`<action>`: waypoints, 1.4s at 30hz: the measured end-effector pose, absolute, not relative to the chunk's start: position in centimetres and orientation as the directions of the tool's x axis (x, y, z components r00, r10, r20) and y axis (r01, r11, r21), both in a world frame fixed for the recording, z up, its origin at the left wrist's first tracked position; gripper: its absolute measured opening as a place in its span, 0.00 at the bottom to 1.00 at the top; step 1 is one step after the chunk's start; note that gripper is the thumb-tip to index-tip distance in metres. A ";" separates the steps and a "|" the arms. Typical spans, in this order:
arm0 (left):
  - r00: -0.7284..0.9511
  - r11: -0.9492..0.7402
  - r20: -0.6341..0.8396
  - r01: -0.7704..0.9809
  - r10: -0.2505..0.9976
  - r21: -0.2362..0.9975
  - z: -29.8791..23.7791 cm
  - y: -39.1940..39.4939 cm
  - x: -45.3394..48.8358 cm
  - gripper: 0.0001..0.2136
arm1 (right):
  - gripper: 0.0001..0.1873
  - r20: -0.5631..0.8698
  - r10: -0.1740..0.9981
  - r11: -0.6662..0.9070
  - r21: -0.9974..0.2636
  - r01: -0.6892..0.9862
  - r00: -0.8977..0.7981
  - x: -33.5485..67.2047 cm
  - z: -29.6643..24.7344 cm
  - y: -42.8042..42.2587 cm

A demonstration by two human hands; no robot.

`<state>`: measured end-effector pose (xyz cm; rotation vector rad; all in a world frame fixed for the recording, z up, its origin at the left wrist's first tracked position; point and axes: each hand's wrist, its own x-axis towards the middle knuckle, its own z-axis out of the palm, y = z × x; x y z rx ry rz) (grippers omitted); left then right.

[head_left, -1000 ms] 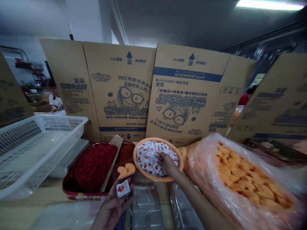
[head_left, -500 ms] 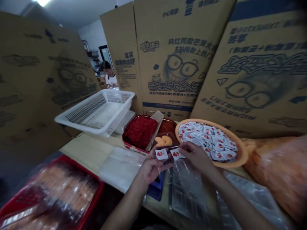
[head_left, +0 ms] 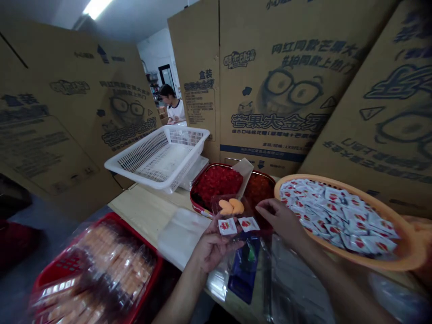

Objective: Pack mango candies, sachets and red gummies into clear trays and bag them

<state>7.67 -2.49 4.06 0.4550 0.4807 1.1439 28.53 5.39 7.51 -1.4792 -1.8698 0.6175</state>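
- Cardboard cartons (head_left: 270, 90): printed, standing on edge behind and to the left of the work area.
- Wooden table (head_left: 145, 216): supports the items listed below.
- Red crate (head_left: 111, 220): at the table's near left edge, loaded with plastic-wrapped orange food packs.
- Orange bowl (head_left: 388, 256): at right, filled with white sachets (head_left: 337, 216) printed in red.
- White plastic basket (head_left: 189, 132): slotted, at the rear of the table.
- Red-rimmed tin (head_left: 199, 198): holds a dark red food, directly behind the tray.
- Clear plastic tray (head_left: 222, 202): held above the table, between the tin and the person, with two orange pieces (head_left: 229, 207) and two sachets (head_left: 236, 225) inside.
- Left hand (head_left: 212, 247): palm up, fingers curled, gripping the tray from below.
- Right hand (head_left: 281, 220): fingers partly open, holding nothing, just beside the tray.
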 end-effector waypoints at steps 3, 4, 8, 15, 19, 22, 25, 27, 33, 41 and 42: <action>0.285 0.314 -0.144 -0.748 0.948 0.585 3.7 -3.1 4.9 0.36 | 0.07 0.207 0.943 0.333 -0.560 0.759 -0.260 26.1 7.6 8.9; 0.261 0.302 -0.156 -0.748 0.953 0.591 3.5 -3.4 4.0 0.37 | 0.07 0.182 0.932 0.361 -0.492 0.792 -0.312 25.1 7.5 10.1; 0.147 0.242 -0.203 -0.755 0.968 0.609 2.8 -4.6 0.8 0.40 | 0.07 0.062 0.905 0.415 -0.350 0.840 -0.421 20.9 5.9 14.4; 0.048 0.210 -0.278 -0.779 0.959 0.591 1.8 -5.8 -1.9 0.41 | 0.12 0.048 0.868 0.480 -0.340 0.809 -0.495 16.6 2.6 17.2; 0.037 0.200 -0.273 -0.772 0.961 0.603 1.2 -5.7 -2.4 0.41 | 0.08 0.069 0.863 0.486 -0.382 0.786 -0.500 16.2 1.9 17.8; 0.049 0.197 -0.254 -0.774 0.966 0.602 1.0 -5.1 -2.3 0.42 | 0.05 0.104 0.884 0.452 -0.433 0.780 -0.455 16.7 2.2 17.8; 0.056 0.206 -0.257 -0.771 0.965 0.602 1.2 -4.5 -1.9 0.43 | 0.05 0.128 0.910 0.406 -0.479 0.778 -0.395 18.5 3.6 17.0; 0.069 0.219 -0.260 -0.764 0.963 0.607 1.4 -4.0 -1.4 0.43 | 0.08 0.129 0.912 0.399 -0.498 0.770 -0.390 20.7 4.8 15.9; 0.135 0.255 -0.234 -0.738 0.963 0.625 1.6 -2.8 0.0 0.43 | 0.08 -0.156 0.847 0.386 -0.477 0.790 -0.508 26.6 4.2 11.8; 0.173 0.260 -0.198 -0.748 0.965 0.611 0.9 -1.5 1.8 0.40 | 0.08 -0.178 0.883 0.302 -0.494 0.815 -0.435 26.5 0.2 9.7; 0.176 0.260 -0.196 -0.751 0.965 0.607 0.8 -1.4 2.0 0.40 | 0.08 -0.187 0.886 0.292 -0.487 0.823 -0.425 26.5 0.3 9.6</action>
